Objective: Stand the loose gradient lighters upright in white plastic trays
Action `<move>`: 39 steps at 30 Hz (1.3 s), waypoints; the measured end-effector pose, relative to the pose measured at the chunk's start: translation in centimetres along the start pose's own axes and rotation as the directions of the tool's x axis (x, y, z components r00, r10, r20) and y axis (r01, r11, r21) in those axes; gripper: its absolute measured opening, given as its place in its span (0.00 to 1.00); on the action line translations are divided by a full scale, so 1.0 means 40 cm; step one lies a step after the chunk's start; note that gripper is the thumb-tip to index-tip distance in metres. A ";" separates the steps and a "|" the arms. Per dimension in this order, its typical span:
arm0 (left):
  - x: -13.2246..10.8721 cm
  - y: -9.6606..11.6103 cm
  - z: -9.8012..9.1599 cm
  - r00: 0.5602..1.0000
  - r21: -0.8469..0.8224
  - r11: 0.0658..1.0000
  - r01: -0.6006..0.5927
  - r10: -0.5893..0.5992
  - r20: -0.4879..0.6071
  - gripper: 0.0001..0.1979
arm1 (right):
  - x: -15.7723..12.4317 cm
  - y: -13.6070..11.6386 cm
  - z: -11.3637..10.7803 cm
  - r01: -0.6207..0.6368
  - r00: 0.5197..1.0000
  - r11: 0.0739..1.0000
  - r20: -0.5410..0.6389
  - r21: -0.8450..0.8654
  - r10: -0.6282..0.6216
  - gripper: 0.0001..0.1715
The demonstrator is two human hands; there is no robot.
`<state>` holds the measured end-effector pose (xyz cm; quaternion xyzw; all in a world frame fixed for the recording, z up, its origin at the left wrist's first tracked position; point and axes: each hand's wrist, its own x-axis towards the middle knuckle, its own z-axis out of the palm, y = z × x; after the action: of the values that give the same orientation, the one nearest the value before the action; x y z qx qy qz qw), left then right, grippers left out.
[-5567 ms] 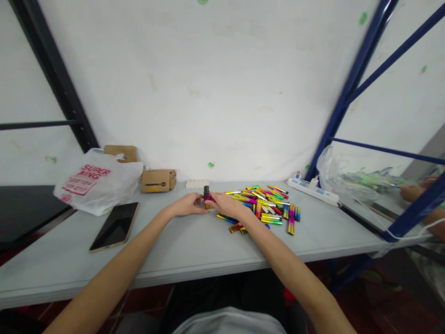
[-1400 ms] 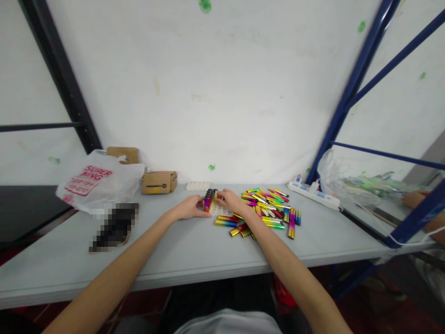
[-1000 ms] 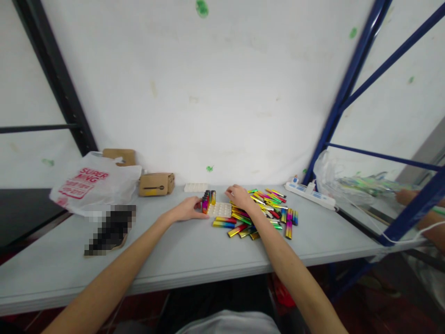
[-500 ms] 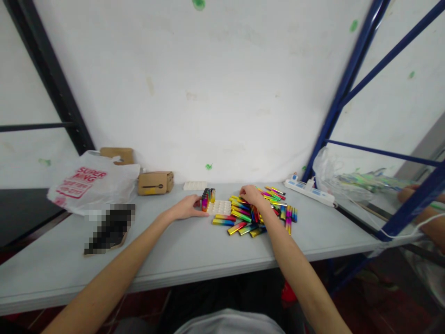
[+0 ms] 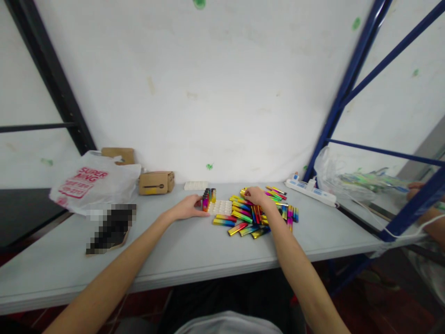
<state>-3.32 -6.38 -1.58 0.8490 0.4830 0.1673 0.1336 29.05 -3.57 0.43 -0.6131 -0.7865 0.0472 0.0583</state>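
Observation:
My left hand [image 5: 188, 207] grips the left end of a white tray [image 5: 222, 207] with rows of round sockets, its thumb along the front edge. Shiny coloured lighters [image 5: 206, 202] stand upright in the tray's left rows, close against the fingers. To the right, my right hand [image 5: 256, 195] reaches over a loose pile of metallic rainbow lighters [image 5: 242, 215]. Its fingers are bent together at the pile's back left, pinching what looks like a yellow lighter [image 5: 242, 191]; the fingertips are partly hidden.
A second white tray [image 5: 195, 185] lies by the wall. Farther left are a small cardboard box [image 5: 156, 183], a white plastic bag [image 5: 93, 181] and a blurred-out dark object [image 5: 113, 228]. A power strip [image 5: 311, 192] lies beside the blue rack [image 5: 327, 125]. Another person's arm [image 5: 429, 218] shows at far right.
My right hand has shifted slightly right over the pile, its fingers now closer together near a yellow lighter. My left hand stays at the tray.

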 end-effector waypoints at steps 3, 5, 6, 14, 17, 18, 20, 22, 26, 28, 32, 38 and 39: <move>0.000 -0.003 0.001 1.000 -0.004 1.000 -0.002 0.002 -0.014 0.32 | 0.003 -0.002 0.005 -0.002 0.999 1.000 -0.043 0.028 0.003 0.14; 0.001 -0.005 0.002 1.000 -0.006 1.000 -0.005 0.005 -0.015 0.32 | 0.008 -0.002 0.007 0.002 0.995 0.999 -0.096 0.049 0.002 0.16; 0.001 -0.006 0.002 1.000 -0.005 1.000 -0.004 0.004 -0.015 0.32 | 0.011 -0.002 0.008 0.016 0.991 0.996 -0.137 0.083 -0.004 0.16; 0.002 -0.006 0.002 1.000 0.003 1.000 0.007 -0.007 -0.007 0.33 | 0.044 -0.032 0.031 0.341 0.895 0.621 -0.446 0.706 0.015 0.20; 0.001 -0.005 0.001 1.000 0.002 1.000 0.000 0.000 -0.005 0.32 | 0.048 -0.050 0.035 0.371 0.905 0.354 -0.419 0.859 0.068 0.26; 0.000 -0.004 0.001 1.000 0.000 1.000 -0.003 0.003 -0.009 0.33 | 0.049 -0.056 0.036 0.363 0.914 0.254 -0.395 0.897 0.089 0.27; -0.001 -0.002 0.000 1.000 -0.002 1.000 -0.003 0.003 -0.013 0.33 | 0.047 -0.069 0.037 0.338 0.933 0.077 -0.345 0.938 0.104 0.27; -0.002 0.000 -0.001 1.000 0.001 1.000 0.003 -0.003 -0.009 0.32 | 0.044 -0.083 0.039 0.306 0.946 0.000 -0.304 0.952 0.112 0.27; -0.003 0.003 -0.003 1.000 -0.010 1.000 0.009 -0.009 -0.007 0.32 | 0.037 -0.108 0.046 0.265 0.957 0.058 -0.270 0.963 0.104 0.31; -0.003 0.003 -0.003 1.000 -0.021 1.000 0.006 -0.006 -0.009 0.31 | 0.032 -0.118 0.052 0.274 0.961 0.081 -0.277 0.958 0.026 0.33; -0.002 0.002 -0.003 1.000 -0.035 0.999 0.000 0.000 -0.009 0.31 | 0.026 -0.130 0.069 0.237 0.968 0.115 -0.224 0.965 -0.117 0.34; -0.003 0.005 -0.003 1.000 -0.034 0.999 -0.006 0.006 -0.014 0.31 | 0.040 -0.136 0.089 0.153 0.988 0.382 -0.152 0.911 -0.035 0.31; -0.003 0.005 -0.003 1.000 -0.031 0.999 -0.006 0.005 -0.020 0.31 | 0.044 -0.136 0.092 0.167 0.982 0.460 -0.189 0.872 0.002 0.30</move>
<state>-3.28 -6.57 -1.44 0.8464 0.4794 0.1836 0.1416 22.84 -3.22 -2.35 -0.4568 -0.6696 0.3942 0.4332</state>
